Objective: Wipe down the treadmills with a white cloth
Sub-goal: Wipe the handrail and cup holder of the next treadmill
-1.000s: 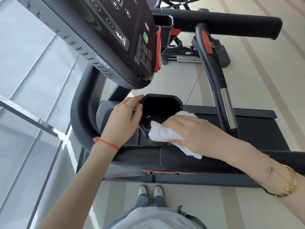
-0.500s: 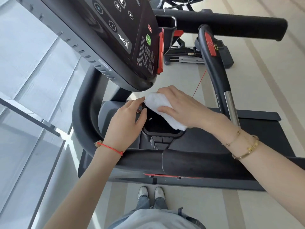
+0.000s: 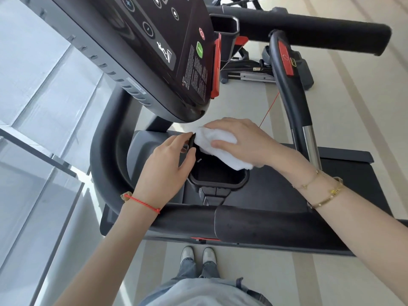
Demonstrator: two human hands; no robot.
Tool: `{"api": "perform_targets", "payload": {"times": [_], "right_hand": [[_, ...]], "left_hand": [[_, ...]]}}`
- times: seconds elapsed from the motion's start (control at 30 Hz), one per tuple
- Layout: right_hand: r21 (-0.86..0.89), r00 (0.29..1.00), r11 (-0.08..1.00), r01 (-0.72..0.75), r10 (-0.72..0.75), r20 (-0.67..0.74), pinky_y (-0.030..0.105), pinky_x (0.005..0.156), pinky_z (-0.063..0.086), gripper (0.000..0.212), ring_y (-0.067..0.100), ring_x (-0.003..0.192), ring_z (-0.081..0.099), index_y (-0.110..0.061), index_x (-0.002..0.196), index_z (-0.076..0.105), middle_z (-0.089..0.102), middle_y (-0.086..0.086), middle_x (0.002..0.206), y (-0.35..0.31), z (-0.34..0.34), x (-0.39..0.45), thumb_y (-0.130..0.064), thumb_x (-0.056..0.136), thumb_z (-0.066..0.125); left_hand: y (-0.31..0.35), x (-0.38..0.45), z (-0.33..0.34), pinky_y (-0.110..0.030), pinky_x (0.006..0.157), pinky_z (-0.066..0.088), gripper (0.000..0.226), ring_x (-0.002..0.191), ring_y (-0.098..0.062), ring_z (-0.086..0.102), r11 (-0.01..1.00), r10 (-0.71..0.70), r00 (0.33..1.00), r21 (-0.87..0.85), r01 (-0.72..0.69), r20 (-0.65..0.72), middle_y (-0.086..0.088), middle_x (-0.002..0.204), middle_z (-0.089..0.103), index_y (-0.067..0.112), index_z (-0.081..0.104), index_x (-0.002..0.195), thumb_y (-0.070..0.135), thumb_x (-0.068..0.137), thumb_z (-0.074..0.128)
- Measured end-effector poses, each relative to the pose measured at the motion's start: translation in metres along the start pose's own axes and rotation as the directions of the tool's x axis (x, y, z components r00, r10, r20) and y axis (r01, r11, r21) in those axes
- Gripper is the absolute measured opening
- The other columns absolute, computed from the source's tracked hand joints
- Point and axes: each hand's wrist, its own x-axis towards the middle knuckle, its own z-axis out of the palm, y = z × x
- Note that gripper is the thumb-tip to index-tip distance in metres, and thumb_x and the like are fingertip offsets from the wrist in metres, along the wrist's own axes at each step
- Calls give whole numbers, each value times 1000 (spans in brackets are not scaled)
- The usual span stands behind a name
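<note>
White cloth [image 3: 217, 144] unmoved, diagonal across cup holder [image 3: 218, 176]

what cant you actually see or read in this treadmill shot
Head view only:
- Far rim of the cup holder: covered by the white cloth and right hand.
- Small print on the console: too small to read.
- Left hand fingertips: hidden at the holder's edge.
- Console top: cut off by the frame.
</note>
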Motion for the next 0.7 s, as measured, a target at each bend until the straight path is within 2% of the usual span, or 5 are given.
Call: {"api": "perform_targets", "payload": {"times": [0.13,0.3,0.37,0.57,0.7], "right_hand": [[-179,995,981,76,-64,75,40,93,42,39,18,113,53,-40,137,45,56,-13,130,-1,-1,9,-43,98,47],[40,994,995,-88,90,-57,27,78,36,36,15,104,52,-37,132,48,56,-11,121,23,4,-24,-41,96,48],[-9,997,999,-53,52,-61,24,74,35,38,15,99,50,-34,135,46,52,-10,122,22,6,-25,-41,97,47],[-293,992,948,125,-109,69,35,75,38,37,26,100,57,-22,134,46,56,-1,125,-2,1,13,-38,101,44],[-300,994,948,109,-103,36,33,72,35,37,23,98,57,-28,135,46,56,-5,123,-3,5,8,-41,101,42]], "left_hand": [[0,0,0,-42,85,53,37,97,-15,63,1000,0,1000,5,0,-6,-1,110,67,16,56,132,27,96,55],[1,1,0,-39,85,54,39,95,-8,61,1000,-1,1000,4,1,1,3,112,65,20,55,134,30,97,52],[0,1,0,-37,85,54,38,96,-8,61,1000,-1,1000,-4,1,0,3,113,65,20,55,134,29,97,53],[-1,2,0,-28,84,51,37,94,-7,61,1000,13,1000,-10,-13,4,3,108,66,19,56,132,28,96,53],[-2,2,0,-26,84,51,35,94,-6,61,1000,16,1000,-5,-16,3,4,108,66,19,57,130,27,96,54]]}}
